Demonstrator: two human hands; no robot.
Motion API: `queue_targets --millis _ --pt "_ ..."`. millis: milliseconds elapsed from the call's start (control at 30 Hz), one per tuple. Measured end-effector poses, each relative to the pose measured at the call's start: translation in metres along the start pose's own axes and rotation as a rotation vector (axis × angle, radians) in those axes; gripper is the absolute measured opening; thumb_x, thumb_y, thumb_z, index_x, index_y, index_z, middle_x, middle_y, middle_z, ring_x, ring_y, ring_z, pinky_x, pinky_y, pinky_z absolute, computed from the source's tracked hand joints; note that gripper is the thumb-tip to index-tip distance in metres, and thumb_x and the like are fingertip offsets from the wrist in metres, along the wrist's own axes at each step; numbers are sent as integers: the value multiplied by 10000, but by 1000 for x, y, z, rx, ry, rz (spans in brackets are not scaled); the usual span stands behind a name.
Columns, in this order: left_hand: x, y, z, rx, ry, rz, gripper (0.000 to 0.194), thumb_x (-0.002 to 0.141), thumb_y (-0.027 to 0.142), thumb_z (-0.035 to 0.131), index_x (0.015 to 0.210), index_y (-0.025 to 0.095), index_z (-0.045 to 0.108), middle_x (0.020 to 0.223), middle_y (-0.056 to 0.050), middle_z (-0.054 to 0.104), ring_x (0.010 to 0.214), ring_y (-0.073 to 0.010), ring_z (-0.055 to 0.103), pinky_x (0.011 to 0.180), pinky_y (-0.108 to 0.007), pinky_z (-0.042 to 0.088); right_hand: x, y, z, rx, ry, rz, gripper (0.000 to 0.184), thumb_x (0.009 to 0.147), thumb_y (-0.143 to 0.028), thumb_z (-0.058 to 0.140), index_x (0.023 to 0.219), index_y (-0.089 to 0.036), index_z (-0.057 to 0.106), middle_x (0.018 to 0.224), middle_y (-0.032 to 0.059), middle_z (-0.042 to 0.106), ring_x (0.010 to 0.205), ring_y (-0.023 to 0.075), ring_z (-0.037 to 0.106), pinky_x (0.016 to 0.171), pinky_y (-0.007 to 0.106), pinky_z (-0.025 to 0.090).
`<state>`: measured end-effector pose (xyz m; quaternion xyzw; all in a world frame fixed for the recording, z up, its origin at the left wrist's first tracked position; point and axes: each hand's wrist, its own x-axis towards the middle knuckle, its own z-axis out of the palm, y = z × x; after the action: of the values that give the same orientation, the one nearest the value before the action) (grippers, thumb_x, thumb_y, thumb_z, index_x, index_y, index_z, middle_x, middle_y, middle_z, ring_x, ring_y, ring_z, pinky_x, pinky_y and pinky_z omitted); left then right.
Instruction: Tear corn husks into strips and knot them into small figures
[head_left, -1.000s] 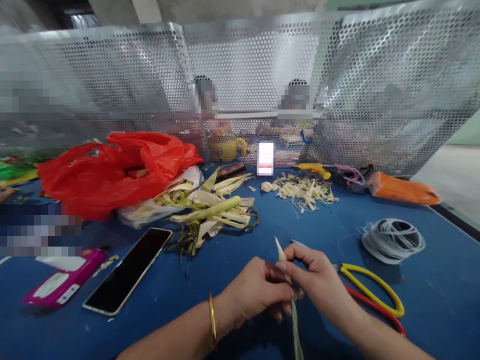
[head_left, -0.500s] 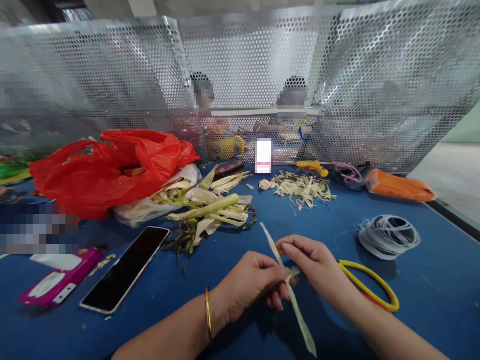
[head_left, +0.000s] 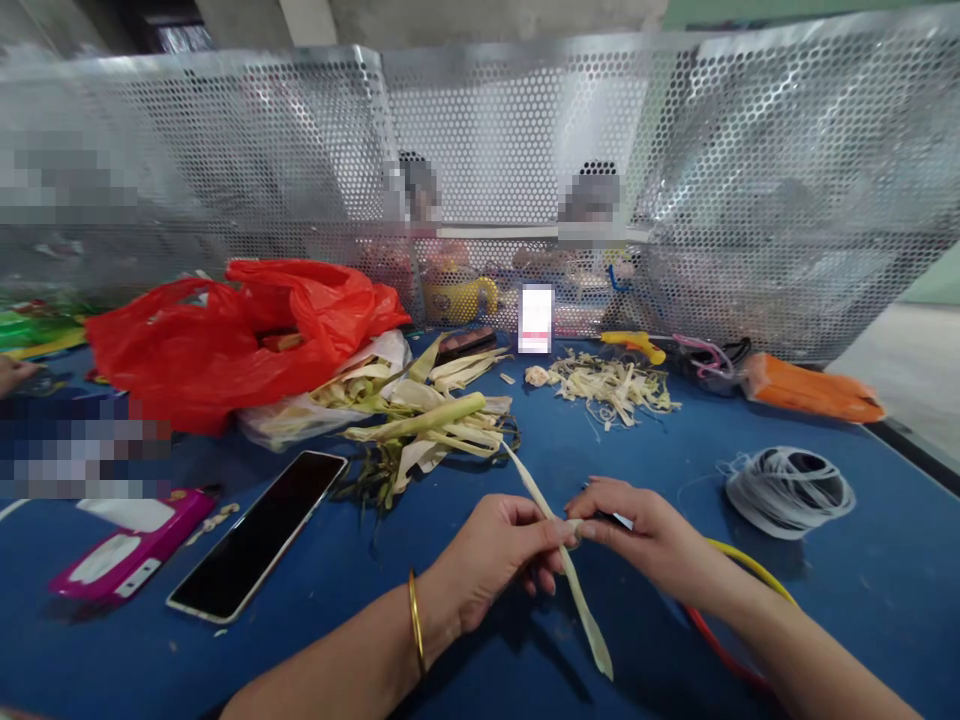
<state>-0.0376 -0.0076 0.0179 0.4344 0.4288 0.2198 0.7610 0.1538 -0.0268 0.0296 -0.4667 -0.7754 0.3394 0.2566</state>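
Observation:
A long pale leaf strip (head_left: 581, 612) crosses between my two hands over the blue table (head_left: 375, 610). My left hand (head_left: 499, 555), with a gold bangle on the wrist, pinches the strip near its middle. My right hand (head_left: 645, 535) pinches the same spot from the other side, fingers closed. One end of the strip points up and left toward the leaf pile (head_left: 420, 415); the other end hangs down toward me. Scissors with yellow and red handles (head_left: 739, 570) lie under my right forearm.
A black phone (head_left: 259, 535) and a pink case (head_left: 124, 555) lie at the left. A red plastic bag (head_left: 225, 335), leaf scraps (head_left: 607, 380), a coil of white cord (head_left: 787, 490) and an orange packet (head_left: 810, 390) sit further back. Perforated metal screens (head_left: 525, 170) fence the table; people sit behind them.
The strip has swung from nearly upright to slanting up-left, its far end now longer. My right hand has dropped lower and both hands have closed in on the same spot.

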Motion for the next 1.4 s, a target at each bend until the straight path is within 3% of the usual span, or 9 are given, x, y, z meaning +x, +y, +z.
queue_targets --millis 133,333,533,600,833,1000,1167,1300,1400 --pt "1 1 1 5 25 -18 293 632 396 728 700 117 669 532 1 594 441 -77 527 437 -180 344 0 5 6 -155 108 -75 198 940 -269 508 783 -214 616 762 -34 675 759 121 633 1059 430 290" --pt "3 0 1 -26 31 9 279 609 358 749 678 95 687 521 -12 593 445 -86 517 505 -214 421 -2 4 15 -381 298 -145 205 938 -186 474 809 -229 628 803 -14 693 802 135 648 1015 422 347" --pt "6 1 -4 -164 58 54 414 699 484 709 835 94 716 757 -88 704 588 -126 632 566 -209 427 -5 3 6 -581 585 -205 220 911 -256 510 1098 -221 622 1080 96 683 1095 249 592 955 447 417" --pt "6 3 -5 -182 76 63 414 703 475 710 873 97 718 821 -103 716 615 -129 641 561 -204 419 -6 1 4 -524 559 -164 176 924 -279 492 1009 -228 638 989 75 707 994 231 636 923 421 437" --pt "6 2 -1 -209 144 106 362 600 374 807 807 92 715 666 -38 671 532 -101 592 552 -204 428 -4 3 19 -330 141 -17 263 937 -298 492 708 -226 599 620 -61 630 575 109 593 912 335 443" --pt "7 0 1 -224 139 117 407 596 386 811 859 92 713 728 -73 709 602 -141 644 613 -235 477 -5 7 18 -517 281 -72 213 943 -208 451 820 -233 623 730 -18 660 706 145 631 939 386 413" --pt "4 3 2 -243 115 156 395 657 367 778 948 110 707 878 -109 731 721 -172 679 630 -226 477 -8 -2 19 -607 596 -191 158 916 -242 514 1016 -211 633 953 70 669 901 208 613 839 370 419" --pt "3 4 6 -318 96 194 344 615 303 810 892 118 722 825 -81 722 753 -154 650 697 -223 483 -10 -13 31 -443 489 -154 170 919 -258 537 779 -232 630 720 -4 632 685 146 584 715 306 391" --pt "3 3 8 -358 82 198 289 580 280 830 795 120 720 760 -63 705 735 -142 627 689 -207 471 -9 -13 43 -376 424 -68 123 891 -286 586 786 -249 638 766 -15 662 724 150 611 703 291 389"
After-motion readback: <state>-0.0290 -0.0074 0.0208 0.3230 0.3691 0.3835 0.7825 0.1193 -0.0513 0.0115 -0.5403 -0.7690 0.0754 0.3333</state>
